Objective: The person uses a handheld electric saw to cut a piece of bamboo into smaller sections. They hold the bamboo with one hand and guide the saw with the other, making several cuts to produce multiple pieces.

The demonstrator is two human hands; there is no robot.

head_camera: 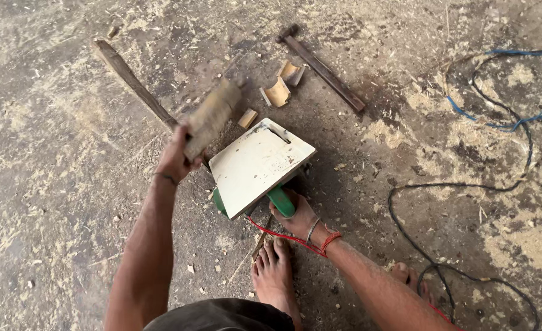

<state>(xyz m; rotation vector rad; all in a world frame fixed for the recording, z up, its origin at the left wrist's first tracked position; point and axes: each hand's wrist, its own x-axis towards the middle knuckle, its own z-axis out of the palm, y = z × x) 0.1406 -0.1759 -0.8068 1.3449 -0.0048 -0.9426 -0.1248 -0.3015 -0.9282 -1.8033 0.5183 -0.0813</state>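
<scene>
Head view shows your left hand (174,160) closed around a short block of wood (212,117), lifted above the floor and blurred, its far end tilted up and away from you. Just to the right of that block sits a power saw turned upside down, its flat white base plate (257,164) facing up and tilted, with a slot near its far edge. Your right hand (300,219) is wrapped around the saw's green handle (281,201) at the plate's near corner (a red cord (277,233) runs past that wrist, which also wears a bangle and red thread). Your bare foot (275,277) is planted on the floor just behind the saw, and the toes of your other foot (411,276) show beside your right forearm.

Beyond the plate lie small offcuts of pale wood (278,92), close together. A long dark stick (133,79) runs from the upper left down behind your left hand, and a hammer (321,67) lies well apart to the upper right. Black cable (406,187) and blue cable (531,119) loop across the dirt floor (56,184) on the right, among patches of sawdust (384,132).
</scene>
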